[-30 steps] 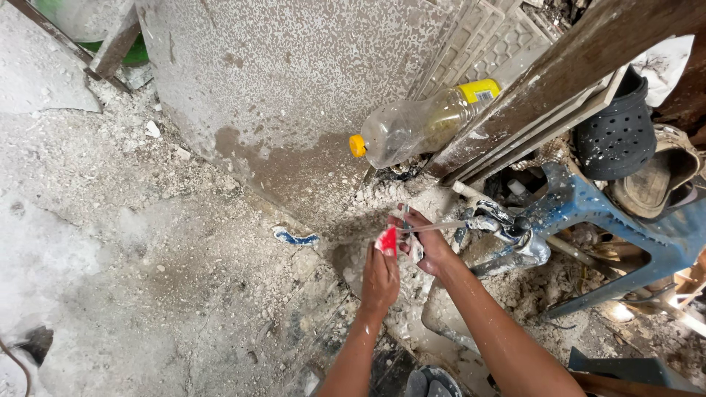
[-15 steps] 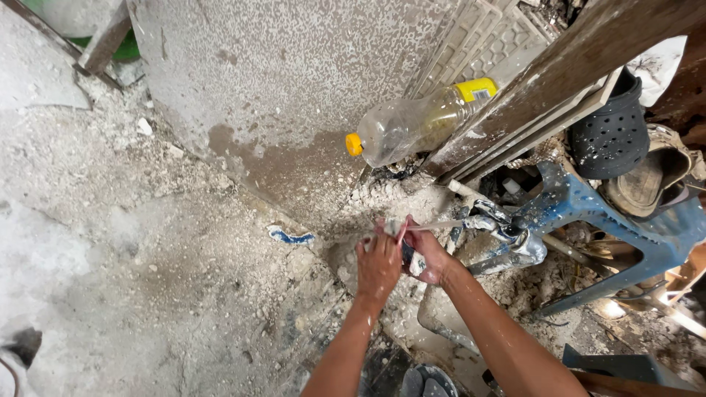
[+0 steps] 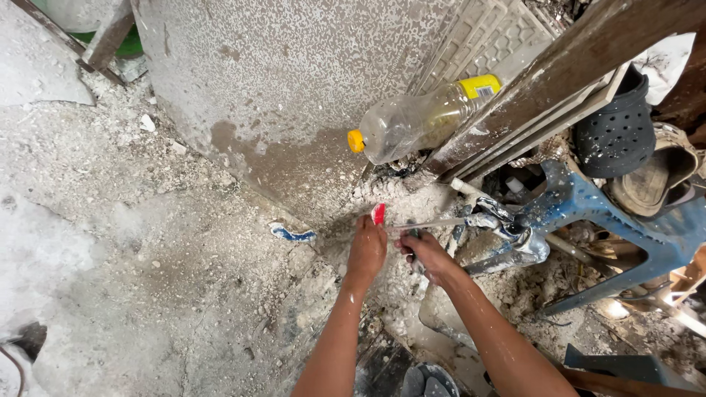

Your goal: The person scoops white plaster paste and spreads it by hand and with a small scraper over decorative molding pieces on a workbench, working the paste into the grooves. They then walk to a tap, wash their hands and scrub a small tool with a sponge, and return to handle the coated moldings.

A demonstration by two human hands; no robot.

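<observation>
Rubble-strewn floor: left hand grasps a red-tipped tool; right hand's grip unclear.

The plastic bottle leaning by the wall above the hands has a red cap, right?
Not quite. In the head view the plastic bottle does lean by the wall above the hands, but its cap is yellow-orange. The red thing is the small object at the left hand.

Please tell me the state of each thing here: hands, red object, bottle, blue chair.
left hand: wet, gripping the red object
red object: held upright at its lower end
right hand: wet, beside the left hand
plastic bottle: lying tilted, capped, nearly empty
blue plastic chair: tipped over, dusty
</observation>
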